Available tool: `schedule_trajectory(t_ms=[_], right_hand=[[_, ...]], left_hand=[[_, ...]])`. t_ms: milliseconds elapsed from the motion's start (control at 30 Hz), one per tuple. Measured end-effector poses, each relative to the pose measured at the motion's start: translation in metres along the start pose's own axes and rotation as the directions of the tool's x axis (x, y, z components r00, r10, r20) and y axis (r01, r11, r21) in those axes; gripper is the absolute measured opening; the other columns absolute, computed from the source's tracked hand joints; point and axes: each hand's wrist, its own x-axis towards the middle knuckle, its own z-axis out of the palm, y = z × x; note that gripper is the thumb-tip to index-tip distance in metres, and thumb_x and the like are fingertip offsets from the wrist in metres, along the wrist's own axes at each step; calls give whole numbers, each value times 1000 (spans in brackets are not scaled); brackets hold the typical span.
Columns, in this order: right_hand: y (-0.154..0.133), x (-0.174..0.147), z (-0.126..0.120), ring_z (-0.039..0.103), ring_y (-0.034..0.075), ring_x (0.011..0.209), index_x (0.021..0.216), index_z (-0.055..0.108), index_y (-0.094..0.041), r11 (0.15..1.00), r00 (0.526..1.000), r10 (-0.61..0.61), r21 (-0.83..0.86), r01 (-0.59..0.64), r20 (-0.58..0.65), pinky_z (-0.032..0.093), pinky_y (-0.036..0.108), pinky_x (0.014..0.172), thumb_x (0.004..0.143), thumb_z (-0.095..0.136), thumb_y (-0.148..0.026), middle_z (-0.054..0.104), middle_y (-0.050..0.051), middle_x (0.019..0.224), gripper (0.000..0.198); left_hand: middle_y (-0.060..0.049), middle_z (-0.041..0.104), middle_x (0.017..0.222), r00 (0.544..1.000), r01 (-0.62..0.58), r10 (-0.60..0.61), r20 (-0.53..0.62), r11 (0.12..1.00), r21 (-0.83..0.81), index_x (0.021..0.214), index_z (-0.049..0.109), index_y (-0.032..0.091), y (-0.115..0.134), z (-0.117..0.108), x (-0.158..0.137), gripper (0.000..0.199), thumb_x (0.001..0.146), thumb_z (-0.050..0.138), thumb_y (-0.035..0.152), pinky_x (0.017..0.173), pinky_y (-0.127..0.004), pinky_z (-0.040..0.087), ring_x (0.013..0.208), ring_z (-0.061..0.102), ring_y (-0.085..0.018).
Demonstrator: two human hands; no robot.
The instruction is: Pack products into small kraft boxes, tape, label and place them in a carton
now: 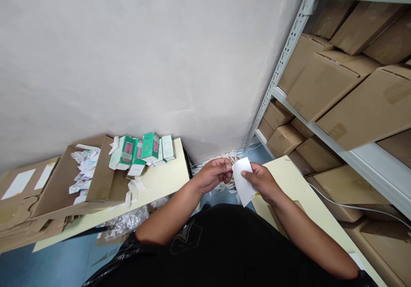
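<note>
My right hand (263,180) pinches a white sheet of paper (243,183) between thumb and fingers. The sheet is small, slightly curved, and has a bit of yellow at its lower right edge. Beside its upper left edge, my left hand (215,174) is closed, with thumb and forefinger pressed together. Whatever that pinch may hold is too small to make out. Both hands are in front of my body, over the gap between two pale yellow tables.
On the left table (167,176) stand green-and-white boxes (150,146) and an open carton (100,180) with crumpled papers (86,171). White paper strips (224,186) litter the floor. The right table (321,205) adjoins a metal shelf (348,146) stacked with cardboard boxes (332,83).
</note>
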Motion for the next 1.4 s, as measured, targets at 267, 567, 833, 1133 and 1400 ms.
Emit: schedule_trajectory(t_ms=[267,567,833,1133,1400], right_hand=[[21,21,3,65,20,73,102,72,-21,978,991,-136,-160,133,-7,50,30,65,80,76,-56,73,2,84,42],[36,19,4,59,20,80,81,68,-23,858,906,-408,-386,339,-113,49,32,77,85,65,-37,66,2,81,14],[37,9,-2,61,19,70,83,65,-24,939,944,-310,-191,286,-110,48,30,68,83,72,-44,68,-1,74,21],[38,31,-23,56,17,69,79,64,-23,951,890,-304,-164,262,-340,45,29,69,88,67,-45,63,-3,70,25],[23,51,-33,58,15,65,82,70,-21,950,751,-255,-11,313,-609,47,29,69,80,81,-44,64,-3,68,26]], left_hand=[[0,62,62,985,-103,118,-126,988,116,76,63,16,-17,15,9,30,75,81,40,57,-25,41,54,54,-10],[2,62,61,914,-198,286,-289,934,298,73,63,18,-42,29,16,14,76,69,31,59,-25,43,56,55,-11],[3,60,59,887,-200,342,-309,889,411,73,64,18,-55,36,26,9,76,65,27,57,-24,41,56,53,-11],[4,58,60,860,-170,331,-388,904,393,72,60,19,-56,1,57,12,74,65,30,58,-23,41,56,52,-11],[4,57,61,874,103,132,-468,890,443,77,58,19,-43,-140,120,17,73,62,35,55,-22,40,54,51,-11]])
